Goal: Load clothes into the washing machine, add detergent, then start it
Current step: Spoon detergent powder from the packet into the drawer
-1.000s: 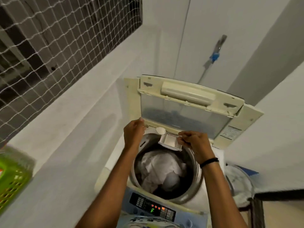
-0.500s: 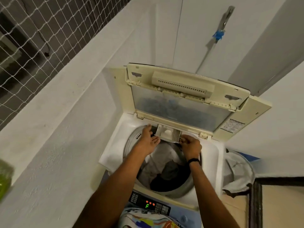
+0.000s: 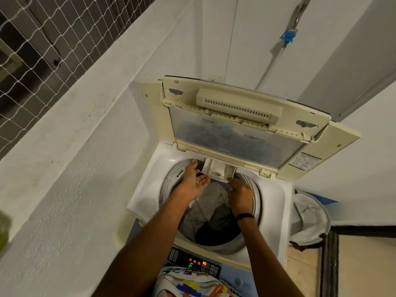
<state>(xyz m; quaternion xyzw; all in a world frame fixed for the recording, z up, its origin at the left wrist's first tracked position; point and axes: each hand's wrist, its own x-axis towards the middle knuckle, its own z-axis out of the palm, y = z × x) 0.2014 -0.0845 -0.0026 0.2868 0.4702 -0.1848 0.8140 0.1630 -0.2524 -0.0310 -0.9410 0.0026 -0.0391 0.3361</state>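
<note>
Detergent drawer (image 3: 218,170) juts toward the person, both hands (image 3: 194,182) at its front.

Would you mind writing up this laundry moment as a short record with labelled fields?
machine: top-loading washing machine, lid raised
drum contents: clothes, grey and dark, already inside
detergent drawer: pulled out at the back rim of the drum opening
left hand: open, fingers by the drawer's left side
right hand: fingertips at the drawer's front right edge; grip unclear
control panel: lit, green "F" showing
beside machine: white cloth on the right
</note>
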